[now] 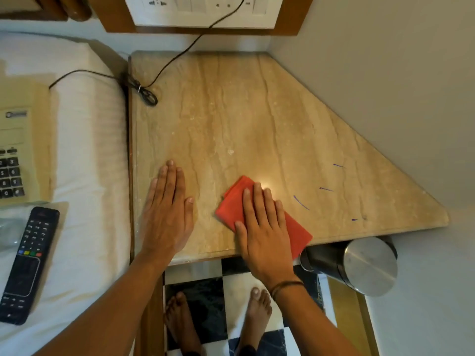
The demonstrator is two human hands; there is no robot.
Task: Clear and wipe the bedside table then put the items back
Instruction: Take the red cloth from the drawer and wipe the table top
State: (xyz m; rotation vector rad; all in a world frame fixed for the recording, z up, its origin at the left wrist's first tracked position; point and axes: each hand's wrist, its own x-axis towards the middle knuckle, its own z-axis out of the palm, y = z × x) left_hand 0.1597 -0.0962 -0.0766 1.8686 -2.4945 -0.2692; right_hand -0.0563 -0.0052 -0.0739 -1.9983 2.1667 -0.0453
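Note:
The beige marble bedside table [244,111] fills the middle of the view. My right hand [259,227] lies flat on a folded red cloth [232,201] near the table's front edge, pressing it onto the marble. My left hand [168,209] rests flat and open on the bare marble to the left of the cloth, fingers together, holding nothing. A beige telephone [18,152] and a black remote control [25,263] lie on the white bed [87,176] to the left. Short purple pen marks [301,202] show on the marble right of the cloth.
A black cable [144,92] runs from the wall socket panel [203,11] to a coil on the table's back left corner. A steel bin [359,263] stands below the table's front right edge. Grey walls bound the right side. My bare feet stand on the checkered floor [205,273].

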